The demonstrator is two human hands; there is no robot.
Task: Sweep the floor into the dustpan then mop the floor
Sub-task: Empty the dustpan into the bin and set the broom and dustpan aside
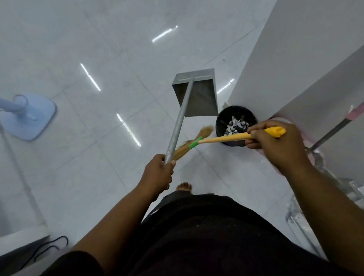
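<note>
Floor of glossy white tiles fills the view, and no loose litter shows on it. At far left a blue flat mop rests its head on the tiles, untouched.

Near the middle, the metal dustpan sits just beyond a black bin holding paper scraps. Its open lip faces near and its closed back faces far. Its long pole slants from the pan down to the near left, where the left hand grips the end. Whether the lip touches the tiles I cannot tell.

The broom lies almost left to right. Its straw bristles point left, passing under the dustpan pole, and its yellow cap points right. The right hand is clenched round the handle near that cap.

Sweeping looks close to finished. To do it well, seat the lip flat, uncross the two poles, and draw short strokes toward the pan's mouth.
</note>
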